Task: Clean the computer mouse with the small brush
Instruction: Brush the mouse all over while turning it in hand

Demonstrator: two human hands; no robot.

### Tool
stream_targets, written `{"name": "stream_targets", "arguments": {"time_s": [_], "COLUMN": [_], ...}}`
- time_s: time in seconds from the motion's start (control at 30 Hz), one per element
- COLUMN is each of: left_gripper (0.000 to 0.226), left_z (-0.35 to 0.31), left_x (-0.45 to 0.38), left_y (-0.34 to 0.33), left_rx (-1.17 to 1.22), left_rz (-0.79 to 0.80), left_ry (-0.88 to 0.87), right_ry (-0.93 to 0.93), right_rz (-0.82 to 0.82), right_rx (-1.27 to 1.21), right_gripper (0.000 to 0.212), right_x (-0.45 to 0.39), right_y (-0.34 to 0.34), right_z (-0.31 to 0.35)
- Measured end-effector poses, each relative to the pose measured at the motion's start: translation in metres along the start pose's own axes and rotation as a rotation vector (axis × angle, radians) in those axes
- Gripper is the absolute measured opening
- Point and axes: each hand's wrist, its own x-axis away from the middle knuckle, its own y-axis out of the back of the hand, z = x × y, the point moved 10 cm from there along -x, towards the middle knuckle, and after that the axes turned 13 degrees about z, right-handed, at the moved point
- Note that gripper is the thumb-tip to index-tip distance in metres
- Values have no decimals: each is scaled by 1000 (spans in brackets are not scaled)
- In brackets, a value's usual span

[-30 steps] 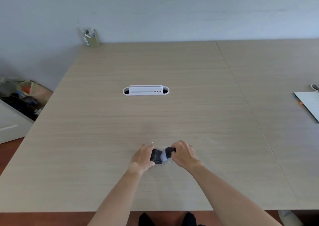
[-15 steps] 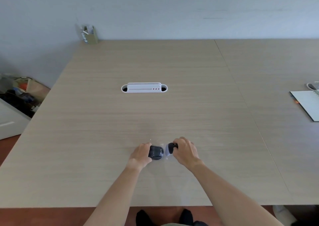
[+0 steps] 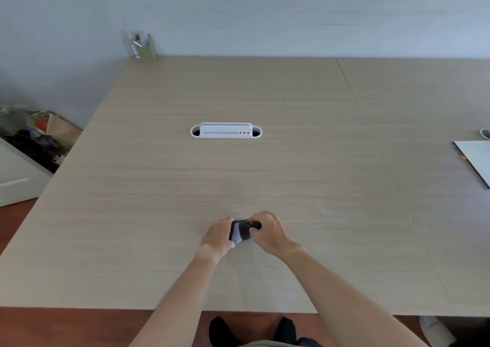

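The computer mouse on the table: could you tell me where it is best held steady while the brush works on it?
Hold the mouse by its left end, coming in from the left, as the left hand does. That probably leaves its top and right side free for the brush in the right hand. The table carries its weight.

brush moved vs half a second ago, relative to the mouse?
Yes. The brush in the right hand has swept left, back over the mouse that the left hand steadies; earlier they were apart.
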Motion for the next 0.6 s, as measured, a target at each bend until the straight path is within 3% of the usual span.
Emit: {"name": "stream_targets", "arguments": {"time_s": [0.07, 0.17, 0.27, 0.37, 0.43, 0.53, 0.6], "left_gripper": [37, 53, 52, 52, 50, 52, 53], "left_z": [1, 3, 4, 4, 4, 4, 5], "left_x": [2, 2, 2, 2, 2, 1, 1], "left_y": [1, -2, -3, -2, -1, -2, -2], "left_rx": [11, 13, 6, 25, 31, 26, 36], "left_rz": [4, 32, 36, 33, 31, 33, 30], "left_ry": [7, 29, 28, 21, 21, 24, 28], "right_ry": [30, -55, -80, 6, 25, -56, -124], "right_rz": [75, -108, -199, 20, 109, -155, -277], "right_rx": [62, 186, 157, 18, 60, 172, 84], "right_gripper": [26, 27, 26, 27, 29, 26, 23], "right_x": [-4, 1, 4, -4, -5, 0, 4], "right_y": [-10, 10, 23, 5, -8, 16, 29], "right_z": [7, -2, -10, -2, 4, -2, -13]}}
